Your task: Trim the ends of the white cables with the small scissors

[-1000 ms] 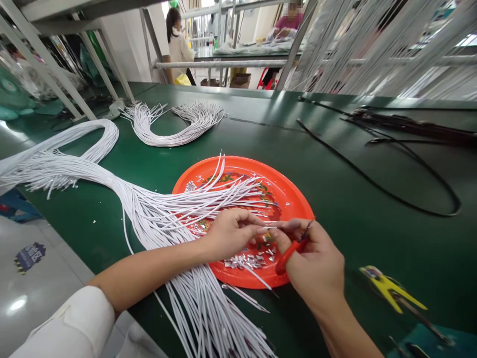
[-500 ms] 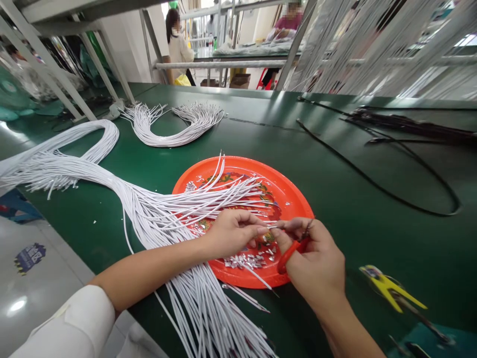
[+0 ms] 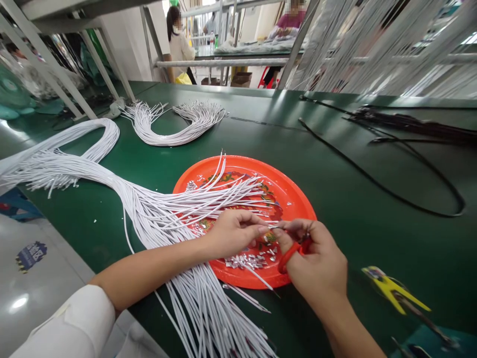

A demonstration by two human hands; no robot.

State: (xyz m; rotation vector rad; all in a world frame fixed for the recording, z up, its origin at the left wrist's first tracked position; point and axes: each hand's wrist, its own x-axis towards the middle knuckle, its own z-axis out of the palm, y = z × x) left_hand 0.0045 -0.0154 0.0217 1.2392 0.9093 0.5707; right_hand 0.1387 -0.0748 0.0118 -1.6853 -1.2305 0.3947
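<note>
A large bundle of thin white cords (image 3: 149, 209) runs across the green table (image 3: 343, 199), its ends fanned over an orange plate (image 3: 294, 199). Over the plate's near edge, my left hand (image 3: 233, 233) pinches the end of one white cord between thumb and fingers. My right hand (image 3: 316, 261) is closed round red-handled snips (image 3: 292, 251) and meets the left at the cord's tip. Small silvery clippings (image 3: 248, 260) lie heaped in the plate below both hands.
A second white cord bundle (image 3: 175, 127) lies curved at the back left. Black cords (image 3: 402, 164) loop across the right side. Yellow snips (image 3: 393, 291) rest near the front right. White cords hang from a rack behind. People work at a far bench.
Both hands stay together at the cord tip over the plate. My right hand's fingers have closed slightly round the red snips; the view has shifted a little.
</note>
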